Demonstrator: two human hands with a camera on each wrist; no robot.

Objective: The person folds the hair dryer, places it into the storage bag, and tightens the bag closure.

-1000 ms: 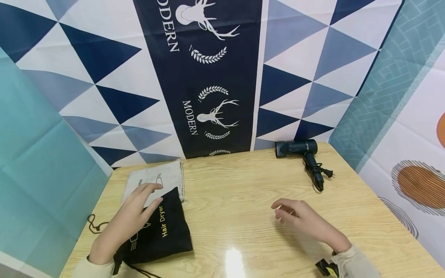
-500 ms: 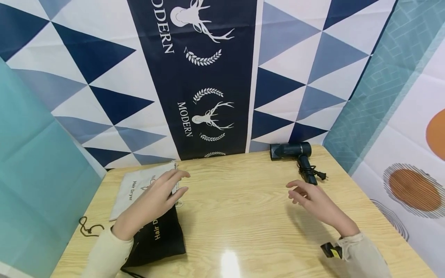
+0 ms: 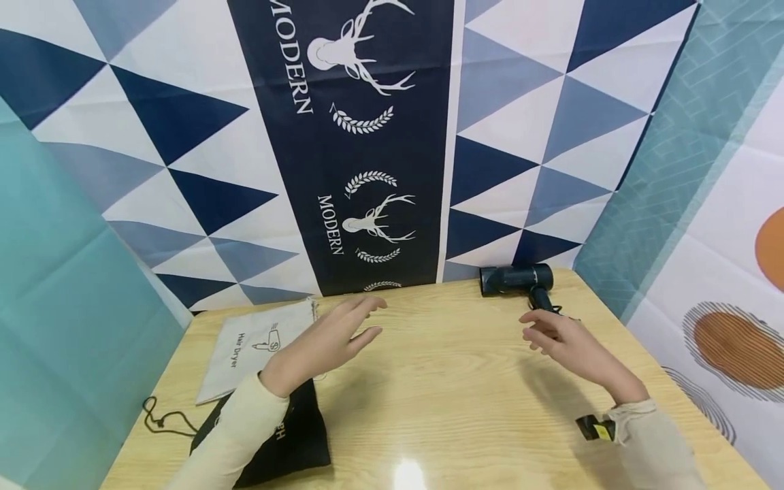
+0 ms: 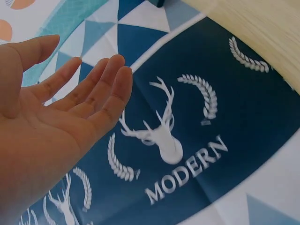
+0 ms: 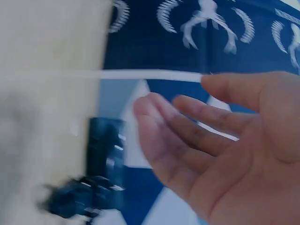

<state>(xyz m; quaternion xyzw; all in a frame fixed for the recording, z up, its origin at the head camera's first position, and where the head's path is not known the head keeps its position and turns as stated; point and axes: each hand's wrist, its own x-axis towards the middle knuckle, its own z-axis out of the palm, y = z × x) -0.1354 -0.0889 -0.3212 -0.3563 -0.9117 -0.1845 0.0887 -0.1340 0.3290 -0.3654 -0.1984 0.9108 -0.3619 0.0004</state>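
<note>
Left grip and right grip are seen empty in the head view, fingers relaxed and slightly bent, both held above the wood-grain counter. A black hair dryer is laid at the far right of the counter, close to the patterned wall covering, its handle partly hidden behind the right grip. At the left, a white drawstring pouch printed "Hair Dryer" is laid flat; a black pouch is placed nearer, partly covered from sight by a pale sleeve. In the left wrist view, the left palm is shown before the wall covering's deer-head print. In the blurred right wrist view, the right grip's fingers are loosely curved, and the hair dryer is glimpsed beyond their tips.
</note>
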